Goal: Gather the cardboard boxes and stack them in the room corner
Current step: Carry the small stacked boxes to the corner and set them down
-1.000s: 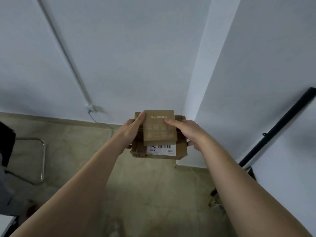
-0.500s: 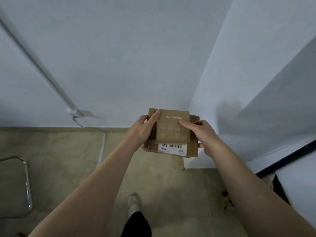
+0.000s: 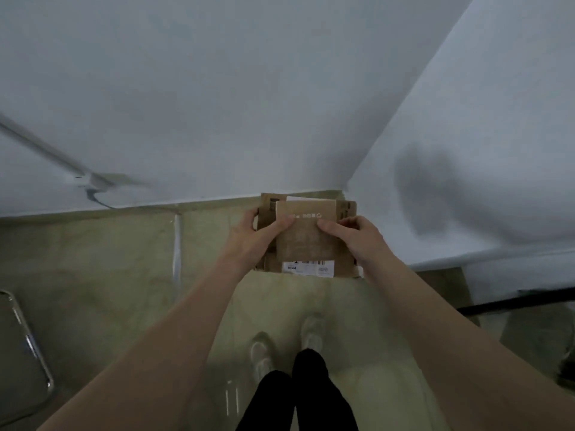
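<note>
I hold a small stack of brown cardboard boxes in front of me, close to the room corner point(image 3: 346, 188). The smaller top box point(image 3: 306, 241) lies on a wider bottom box point(image 3: 342, 269) that bears a white shipping label. My left hand point(image 3: 252, 241) grips the stack's left side with the thumb pressed on the top box. My right hand point(image 3: 357, 241) grips the right side, thumb also on top. Whether the stack touches the floor cannot be seen.
Two white walls meet at the corner above a greenish tiled floor point(image 3: 124, 275). A cable conduit point(image 3: 46, 150) runs down the left wall. A chrome chair frame point(image 3: 28, 340) stands at the left edge. A black bar point(image 3: 516, 301) lies at the right. My feet point(image 3: 289, 343) stand below the boxes.
The view has tilted downward and I have stepped closer to the corner. The stack has gone lower, toward the floor by the corner. Both hands keep their grip.
</note>
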A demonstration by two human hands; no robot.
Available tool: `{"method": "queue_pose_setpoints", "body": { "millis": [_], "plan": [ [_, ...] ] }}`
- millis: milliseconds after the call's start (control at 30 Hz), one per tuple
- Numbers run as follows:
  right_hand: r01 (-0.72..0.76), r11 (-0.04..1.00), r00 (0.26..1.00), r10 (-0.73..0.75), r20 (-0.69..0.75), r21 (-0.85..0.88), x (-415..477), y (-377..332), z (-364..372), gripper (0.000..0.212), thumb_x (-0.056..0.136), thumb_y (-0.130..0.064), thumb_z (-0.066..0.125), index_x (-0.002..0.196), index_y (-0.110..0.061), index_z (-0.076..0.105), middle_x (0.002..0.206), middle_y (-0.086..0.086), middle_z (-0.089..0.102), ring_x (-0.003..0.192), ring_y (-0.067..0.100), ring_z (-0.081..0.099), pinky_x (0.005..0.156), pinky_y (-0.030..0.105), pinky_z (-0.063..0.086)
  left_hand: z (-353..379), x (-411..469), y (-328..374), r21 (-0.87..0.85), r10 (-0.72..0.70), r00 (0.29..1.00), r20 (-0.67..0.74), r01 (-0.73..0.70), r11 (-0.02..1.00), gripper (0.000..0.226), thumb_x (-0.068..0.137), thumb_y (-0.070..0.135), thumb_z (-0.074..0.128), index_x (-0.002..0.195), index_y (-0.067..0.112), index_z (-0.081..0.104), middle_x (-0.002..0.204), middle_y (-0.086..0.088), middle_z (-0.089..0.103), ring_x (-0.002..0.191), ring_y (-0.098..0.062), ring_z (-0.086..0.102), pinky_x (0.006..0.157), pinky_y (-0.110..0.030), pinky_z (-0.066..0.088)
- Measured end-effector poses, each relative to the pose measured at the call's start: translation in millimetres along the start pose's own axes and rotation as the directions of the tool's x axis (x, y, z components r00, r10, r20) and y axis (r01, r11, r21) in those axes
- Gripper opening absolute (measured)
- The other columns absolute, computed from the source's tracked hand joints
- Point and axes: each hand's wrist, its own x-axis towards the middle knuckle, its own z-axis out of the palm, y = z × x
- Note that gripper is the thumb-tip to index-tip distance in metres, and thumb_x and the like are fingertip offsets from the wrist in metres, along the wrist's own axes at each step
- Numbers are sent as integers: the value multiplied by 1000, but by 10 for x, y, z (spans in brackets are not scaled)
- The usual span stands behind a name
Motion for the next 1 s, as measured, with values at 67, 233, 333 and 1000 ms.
{"method": "queue_pose_setpoints", "body": {
  "millis": [67,233,333,1000],
  "plan": [
    [-27,999,999,28,28,-27,439,257,186,52,75,-46,91,106,-15,61,105,-1,71,89,14,68,67,27,49,45,438,-362,1,-33,999,-1,33,999,85,72,66,84,141,28,54,121,-2,69,105,-21,71,92,-43,62],
    [-84,991,993,91,73,-100,1611,904,598,66,64,-56,94,108,-19,62,110,0,73,100,21,72,93,45,60,175,1522,-1116,11,-68,998,-15,68,998,78,69,65,87,132,33,52,117,4,68,105,-19,71,90,-41,61],
    [-104,985,987,119,105,-134,2420,1395,860,64,65,-56,94,109,-21,62,111,-1,74,98,19,72,90,41,60,291,2279,-1652,29,-118,992,-36,120,992,90,59,72,85,133,33,51,120,3,68,106,-21,71,93,-45,60],
    [-84,955,969,144,199,-284,5153,3259,1998,53,76,-64,84,104,-23,62,112,-3,69,99,17,65,73,33,47,568,4903,-3749,47,-340,940,-20,341,939,78,88,53,74,149,17,42,138,-11,60,119,-34,60,95,-54,52]
  ]
}}
